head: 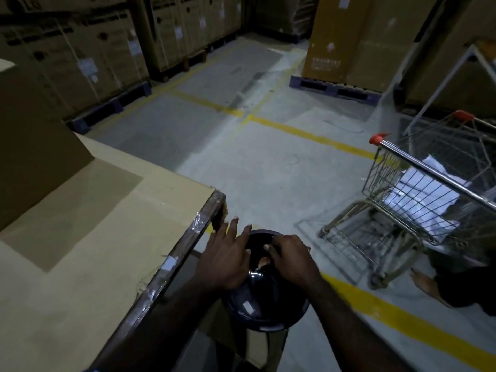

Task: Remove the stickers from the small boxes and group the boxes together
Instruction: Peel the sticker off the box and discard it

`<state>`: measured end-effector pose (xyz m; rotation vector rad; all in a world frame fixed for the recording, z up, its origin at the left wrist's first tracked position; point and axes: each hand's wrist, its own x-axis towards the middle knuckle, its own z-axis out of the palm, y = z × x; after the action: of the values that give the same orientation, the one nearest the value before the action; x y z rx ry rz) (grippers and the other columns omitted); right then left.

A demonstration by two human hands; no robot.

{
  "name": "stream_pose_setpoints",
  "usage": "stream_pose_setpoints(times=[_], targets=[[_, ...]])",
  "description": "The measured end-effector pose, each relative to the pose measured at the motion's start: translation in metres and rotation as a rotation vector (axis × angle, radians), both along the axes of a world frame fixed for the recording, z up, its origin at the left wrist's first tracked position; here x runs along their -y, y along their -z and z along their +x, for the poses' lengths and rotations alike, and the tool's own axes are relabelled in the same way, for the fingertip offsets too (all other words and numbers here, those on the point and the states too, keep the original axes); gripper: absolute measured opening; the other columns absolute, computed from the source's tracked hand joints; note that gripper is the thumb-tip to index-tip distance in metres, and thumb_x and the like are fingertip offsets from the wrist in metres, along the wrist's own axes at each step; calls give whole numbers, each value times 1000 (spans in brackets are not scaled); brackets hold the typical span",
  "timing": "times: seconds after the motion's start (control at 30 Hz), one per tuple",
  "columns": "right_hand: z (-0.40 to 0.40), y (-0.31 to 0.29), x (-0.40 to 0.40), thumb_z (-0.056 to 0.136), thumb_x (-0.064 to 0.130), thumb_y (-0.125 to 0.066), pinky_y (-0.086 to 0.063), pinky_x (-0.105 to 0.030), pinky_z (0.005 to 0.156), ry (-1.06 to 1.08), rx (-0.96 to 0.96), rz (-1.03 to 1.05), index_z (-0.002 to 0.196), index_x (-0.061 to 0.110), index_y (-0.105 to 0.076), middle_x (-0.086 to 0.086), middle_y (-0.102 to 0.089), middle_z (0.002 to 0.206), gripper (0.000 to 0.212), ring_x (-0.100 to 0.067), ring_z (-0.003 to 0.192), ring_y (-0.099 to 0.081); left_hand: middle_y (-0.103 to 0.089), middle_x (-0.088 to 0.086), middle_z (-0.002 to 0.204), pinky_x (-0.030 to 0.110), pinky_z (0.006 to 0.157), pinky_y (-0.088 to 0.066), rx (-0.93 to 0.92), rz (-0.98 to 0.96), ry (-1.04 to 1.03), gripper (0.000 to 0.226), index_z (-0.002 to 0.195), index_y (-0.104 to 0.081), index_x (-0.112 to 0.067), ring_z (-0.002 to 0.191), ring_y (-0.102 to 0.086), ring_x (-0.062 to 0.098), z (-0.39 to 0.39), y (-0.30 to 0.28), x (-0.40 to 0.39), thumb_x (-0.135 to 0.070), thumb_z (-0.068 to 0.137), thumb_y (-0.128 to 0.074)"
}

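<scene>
Low in the centre of the frame, both hands hover over a round black plastic bin (264, 304). The left hand (228, 256) has its fingers spread straight; the right hand (291, 257) is curled, whether pinching anything I cannot tell. A large brown cardboard box (35, 157) sits on the counter (80, 264) at left.

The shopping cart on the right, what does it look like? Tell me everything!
The shopping cart is shiny metal wire with red plastic caps on its handle corners. It stands upright on the grey floor, near a yellow line, right of both hands. White papers lie inside its basket. Nothing touches it; a second cart seems to stand just behind.
</scene>
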<state>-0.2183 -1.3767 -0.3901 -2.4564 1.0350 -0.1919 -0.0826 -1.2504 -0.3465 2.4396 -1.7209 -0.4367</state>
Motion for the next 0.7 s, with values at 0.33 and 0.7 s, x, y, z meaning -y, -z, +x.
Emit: stream_pose_setpoints(times=[0.33,0.7], targets=[[16,3,3,90,34,-53,-49,-40,60,-35,14,-21,66,14,-60,-3,-63,66,32,-21,65,-59,-5,13,161,45,117,-15,-21,-23,-40,58,153,-15,-21,147,-6,30,13,9,-5,-36,99,-28],[58,-40,6,91,36,-57,-47,-36,87,-45,199,-72,98,21,-68,-3,-69,103,20,-23,110,-54,-11,11,161,47,113,-24,52,-153,-93,62,152,-22,-18,147,-13,31,29,-9,-16,-38,93,-24]])
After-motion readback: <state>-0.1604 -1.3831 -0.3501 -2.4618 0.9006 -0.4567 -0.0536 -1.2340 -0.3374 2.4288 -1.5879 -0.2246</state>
